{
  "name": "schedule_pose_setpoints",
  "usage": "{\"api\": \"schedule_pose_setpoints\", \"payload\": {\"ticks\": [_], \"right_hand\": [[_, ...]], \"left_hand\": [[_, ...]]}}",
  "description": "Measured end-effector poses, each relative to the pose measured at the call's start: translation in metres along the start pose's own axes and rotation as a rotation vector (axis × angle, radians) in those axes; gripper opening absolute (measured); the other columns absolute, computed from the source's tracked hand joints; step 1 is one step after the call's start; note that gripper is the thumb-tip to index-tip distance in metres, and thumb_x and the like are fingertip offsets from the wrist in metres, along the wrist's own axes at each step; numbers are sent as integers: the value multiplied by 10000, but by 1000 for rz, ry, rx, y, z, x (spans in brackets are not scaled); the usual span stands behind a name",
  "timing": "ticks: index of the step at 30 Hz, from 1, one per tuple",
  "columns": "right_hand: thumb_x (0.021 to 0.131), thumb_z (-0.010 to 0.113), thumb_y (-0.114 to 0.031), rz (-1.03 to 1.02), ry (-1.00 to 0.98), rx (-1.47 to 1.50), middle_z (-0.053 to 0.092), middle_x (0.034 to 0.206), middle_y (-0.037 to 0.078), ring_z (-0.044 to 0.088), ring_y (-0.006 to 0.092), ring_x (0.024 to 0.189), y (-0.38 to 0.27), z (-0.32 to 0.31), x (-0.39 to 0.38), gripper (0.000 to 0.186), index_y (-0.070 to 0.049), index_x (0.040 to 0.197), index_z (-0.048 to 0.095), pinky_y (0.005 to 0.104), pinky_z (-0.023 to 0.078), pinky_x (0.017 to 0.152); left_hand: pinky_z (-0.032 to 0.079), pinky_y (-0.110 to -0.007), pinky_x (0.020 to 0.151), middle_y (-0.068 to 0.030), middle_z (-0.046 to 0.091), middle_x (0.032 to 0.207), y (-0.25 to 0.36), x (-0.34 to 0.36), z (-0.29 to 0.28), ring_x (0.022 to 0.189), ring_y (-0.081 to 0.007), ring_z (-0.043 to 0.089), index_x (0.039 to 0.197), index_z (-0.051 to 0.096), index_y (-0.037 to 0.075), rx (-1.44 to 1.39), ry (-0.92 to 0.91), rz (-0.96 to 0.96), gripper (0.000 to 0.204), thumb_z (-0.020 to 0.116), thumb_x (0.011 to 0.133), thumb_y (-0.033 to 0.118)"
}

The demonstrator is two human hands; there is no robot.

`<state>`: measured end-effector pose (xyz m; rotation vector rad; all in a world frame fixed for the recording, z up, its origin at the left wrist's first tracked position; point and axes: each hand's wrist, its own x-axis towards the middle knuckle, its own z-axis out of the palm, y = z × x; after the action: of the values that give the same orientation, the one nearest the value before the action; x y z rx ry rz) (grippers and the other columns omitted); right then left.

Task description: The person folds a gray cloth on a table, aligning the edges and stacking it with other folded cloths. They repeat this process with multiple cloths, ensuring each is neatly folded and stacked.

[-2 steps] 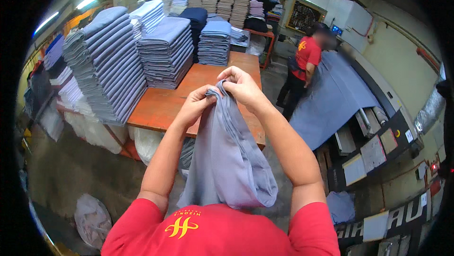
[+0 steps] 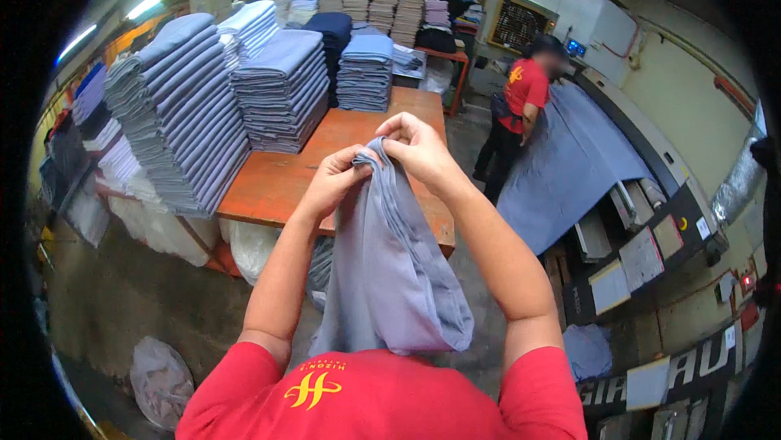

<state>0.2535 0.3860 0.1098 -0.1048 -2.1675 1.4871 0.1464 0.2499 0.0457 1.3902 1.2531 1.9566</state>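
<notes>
A grey cloth (image 2: 382, 269) hangs in gathered folds from my two raised hands, its lower part falling in front of my chest. My left hand (image 2: 333, 182) pinches one part of its top edge. Close beside it, my right hand (image 2: 415, 147) grips the bunched upper folds between thumb and fingers. Both hands are held above the near part of an orange-brown wooden table (image 2: 358, 141). Where the cloth's lowest end lies is hidden by my red shirt.
Tall stacks of folded grey cloth (image 2: 183, 115) and a lower folded stack (image 2: 281, 86) stand on the table's left. Right of it, a co-worker (image 2: 523, 94) in red stands at a long machine (image 2: 687, 204) with a wide grey sheet (image 2: 569, 163). A plastic bag (image 2: 161, 379) lies on the floor.
The hanging cloth has swayed slightly to the left. My hands keep the same hold, and the view has shifted a little.
</notes>
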Motion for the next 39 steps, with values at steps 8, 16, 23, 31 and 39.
{"api": "schedule_pose_setpoints", "payload": {"ticks": [8, 16, 23, 31, 39], "right_hand": [[823, 692, -223, -233, 254, -444, 602, 851, 159, 610, 311, 779, -30, -23, -84, 280, 8, 928, 573, 376, 488, 686], [861, 629, -309, -63, -373, -814, 634, 922, 266, 608, 411, 918, 8, -49, -153, 389, -1, 1090, 567, 519, 358, 1010], [804, 698, -299, -418, -294, -1166, 544, 673, 128, 604, 312, 754, -59, -131, -157, 347, -35, 743, 481, 591, 184, 1107], [805, 692, -269, -909, 323, -1211, 676, 995, 83, 611, 235, 994, -177, -217, -53, 225, -87, 936, 700, 436, 331, 1020], [806, 672, -428, -710, 147, -1505, 660, 885, 181, 631, 376, 859, -117, -193, 40, 377, -85, 963, 657, 464, 494, 750]], "left_hand": [[487, -293, 737, -106, 635, 849, 15, 5, 69, 825, -196, 629, 901, 670, -15, 613, 172, 403, 190, 553, 761, -67], [473, -268, 762, -8, 650, 853, 39, 23, 52, 796, -112, 593, 925, 691, 21, 173, 334, 206, 102, 638, 842, 49], [412, -264, 847, -3, 657, 931, 75, 61, -27, 868, -109, 572, 1042, 662, 63, 94, 399, 62, 227, 666, 872, 213], [460, -315, 814, -107, 658, 1031, 228, 95, -61, 932, -223, 595, 1165, 617, 47, 827, 545, 672, 480, 633, 876, 431], [428, -407, 908, -127, 610, 1181, 205, 185, -126, 1055, -248, 571, 1207, 602, 99, 733, 544, 40, 518, 644, 859, 482]]}}
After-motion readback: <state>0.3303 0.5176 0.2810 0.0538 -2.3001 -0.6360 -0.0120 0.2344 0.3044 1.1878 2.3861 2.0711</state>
